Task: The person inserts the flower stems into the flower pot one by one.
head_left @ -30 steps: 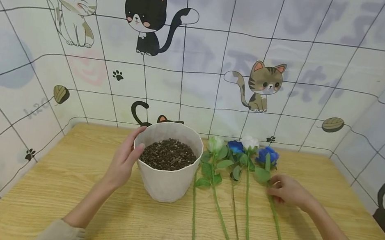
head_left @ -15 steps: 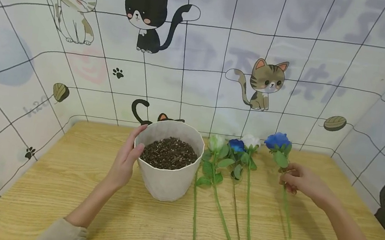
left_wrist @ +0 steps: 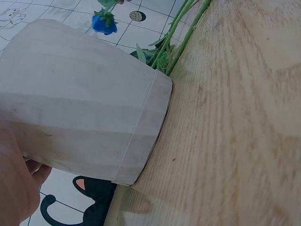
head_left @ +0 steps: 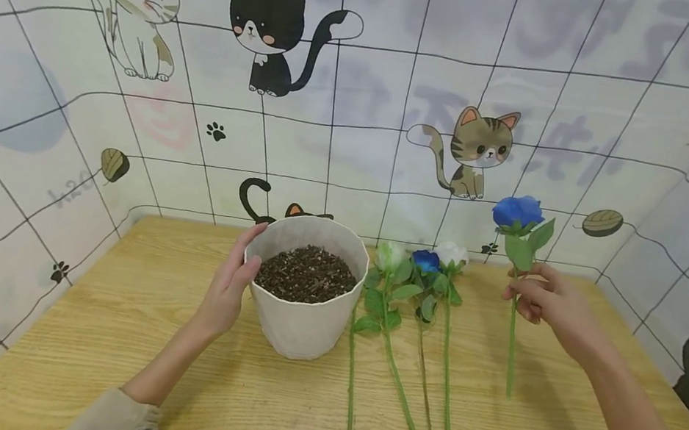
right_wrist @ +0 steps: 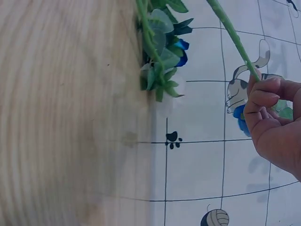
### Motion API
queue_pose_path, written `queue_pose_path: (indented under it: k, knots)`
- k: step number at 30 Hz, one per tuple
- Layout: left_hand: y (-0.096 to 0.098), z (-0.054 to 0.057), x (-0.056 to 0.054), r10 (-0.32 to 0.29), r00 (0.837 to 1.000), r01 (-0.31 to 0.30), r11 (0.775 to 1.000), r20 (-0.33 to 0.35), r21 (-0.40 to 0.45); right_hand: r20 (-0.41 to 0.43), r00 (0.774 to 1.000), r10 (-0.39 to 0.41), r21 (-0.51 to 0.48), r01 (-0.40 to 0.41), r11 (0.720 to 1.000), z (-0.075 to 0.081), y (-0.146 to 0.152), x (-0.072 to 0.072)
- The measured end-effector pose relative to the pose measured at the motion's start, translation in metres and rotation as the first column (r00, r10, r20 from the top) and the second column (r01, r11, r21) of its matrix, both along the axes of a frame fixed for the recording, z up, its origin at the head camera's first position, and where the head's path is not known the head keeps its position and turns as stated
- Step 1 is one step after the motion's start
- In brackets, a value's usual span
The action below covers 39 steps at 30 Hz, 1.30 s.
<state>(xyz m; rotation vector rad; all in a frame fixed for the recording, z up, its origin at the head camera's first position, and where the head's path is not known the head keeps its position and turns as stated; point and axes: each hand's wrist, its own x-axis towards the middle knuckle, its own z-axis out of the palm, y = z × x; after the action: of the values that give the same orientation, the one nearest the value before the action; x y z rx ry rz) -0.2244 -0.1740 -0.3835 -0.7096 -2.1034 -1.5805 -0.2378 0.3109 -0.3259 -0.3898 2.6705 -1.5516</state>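
Note:
My right hand [head_left: 548, 305] pinches the green stem of a blue artificial-looking rose [head_left: 519, 211] just below its leaves. The rose is upright, raised off the table, its stem hanging down below the fingers. In the right wrist view, thumb and fingertips meet on the stem [right_wrist: 233, 37]. My left hand [head_left: 227, 287] holds the left side of a whitish flowerpot [head_left: 297, 330], thumb at the near side of the rim and fingers around the far side. Dark soil [head_left: 309, 275] partly fills the pot. The left fingers are mostly hidden behind it.
Right of the pot lie several long-stemmed flowers: a greenish-white rose [head_left: 389, 256], a darker blue rose [head_left: 426, 261] and a white rose [head_left: 451, 253] among them. They rest on a wooden table [head_left: 100, 327]. A cat-patterned grid backdrop [head_left: 360, 158] stands along the back and sides.
My right hand has lifted the blue rose off the table, up and slightly right, and turned it upright. The left hand and the pot have stayed in place.

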Motion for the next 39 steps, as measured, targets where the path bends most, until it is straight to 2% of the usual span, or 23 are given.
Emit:
queue_pose_path:
  k: [5, 12, 18, 24, 28, 32, 39]
  knots:
    - [0.001, -0.001, 0.001, 0.003, 1.000, -0.003, 1.000, 0.006, 0.002, -0.048, 0.999, -0.010, -0.041, 0.008, 0.999, 0.009, -0.009, -0.001]
    - [0.000, -0.001, 0.001, 0.019, 1.000, -0.019, 1.000, 0.019, -0.003, -0.092, 0.996, -0.012, -0.022, 0.010, 1.000, 0.023, -0.028, 0.001]
    - [0.000, 0.001, 0.000, 0.012, 1.000, -0.012, 1.000, 0.023, 0.001, -0.145, 0.988, -0.056, -0.110, 0.040, 0.993, 0.032, -0.049, 0.002]
    - [0.000, 0.003, 0.000, -0.015, 0.999, 0.015, 1.000, 0.036, 0.019, -0.204, 0.977, -0.068, -0.244, 0.017, 0.970, 0.039, -0.071, 0.003]
    - [0.000, 0.002, 0.000, -0.021, 0.999, 0.020, 1.000, 0.036, 0.019, -0.205, 0.977, -0.058, -0.315, -0.009, 0.949, 0.044, -0.082, 0.001]
    - [0.000, 0.002, -0.001, -0.015, 0.999, 0.015, 1.000, 0.032, 0.009, -0.217, 0.974, -0.057, -0.352, -0.023, 0.936, 0.049, -0.092, -0.001]
    - [-0.001, 0.002, 0.001, -0.022, 0.998, 0.021, 1.000, 0.053, 0.015, -0.243, 0.970, -0.024, -0.441, -0.088, 0.893, 0.061, -0.110, -0.008]
